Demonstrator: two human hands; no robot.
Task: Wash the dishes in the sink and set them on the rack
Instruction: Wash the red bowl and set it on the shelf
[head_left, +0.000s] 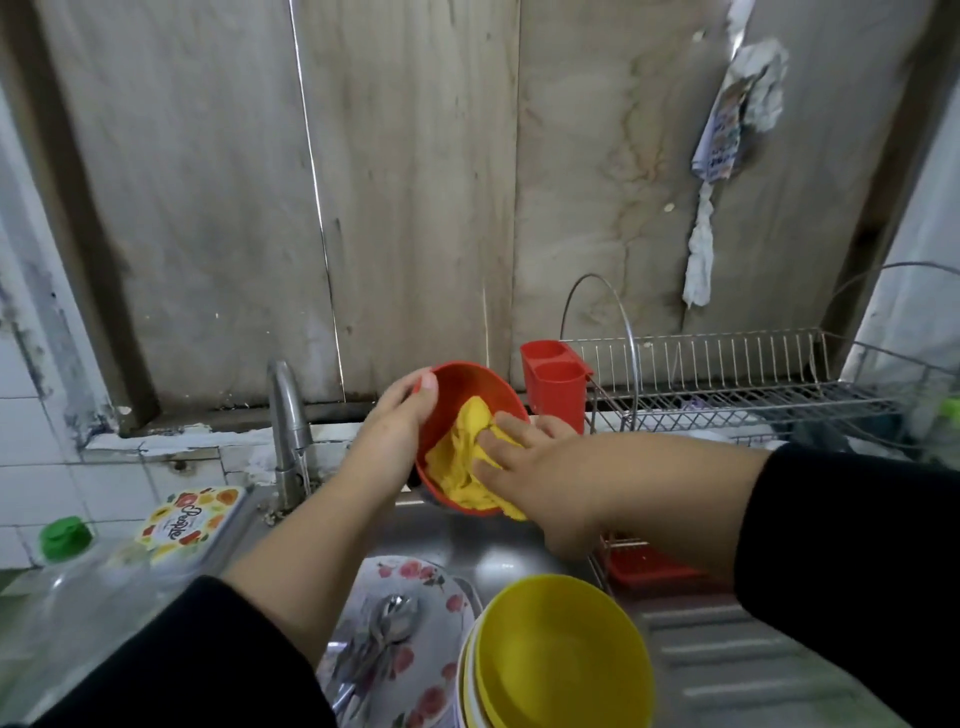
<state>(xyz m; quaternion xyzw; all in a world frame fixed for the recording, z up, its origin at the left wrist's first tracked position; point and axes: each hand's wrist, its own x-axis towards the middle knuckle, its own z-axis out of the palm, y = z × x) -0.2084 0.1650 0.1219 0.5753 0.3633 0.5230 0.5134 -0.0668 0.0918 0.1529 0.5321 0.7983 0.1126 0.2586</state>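
The right hand is laid with fingers spread and fairly straight on a crumpled yellow cloth, which is pressed into the hollow of a round red plastic bowl. The bowl is held tilted above the stainless steel sink by the left hand, whose thumb is hooked over the rim while the fingers are wrapped behind the wall. The step in hand is judged to be the scrubbing of this one bowl; rinsing is not yet done, so a turn under the curved metal tap, just to the left, is called for next, and then a carry to the right to the wire dish rack. One red bowl and one cloth are counted in the hands. Lower in the sink, one white plate patterned with red flowers is seen, with several metal spoons lying on it, their number too blurred to tell. Beside it a yellow plastic bowl is stacked on at least one more, pale rims showing beneath. One red two-cup cutlery holder is hung on the rack's left end, and no washed dish can be made out on the rack's upper tier.
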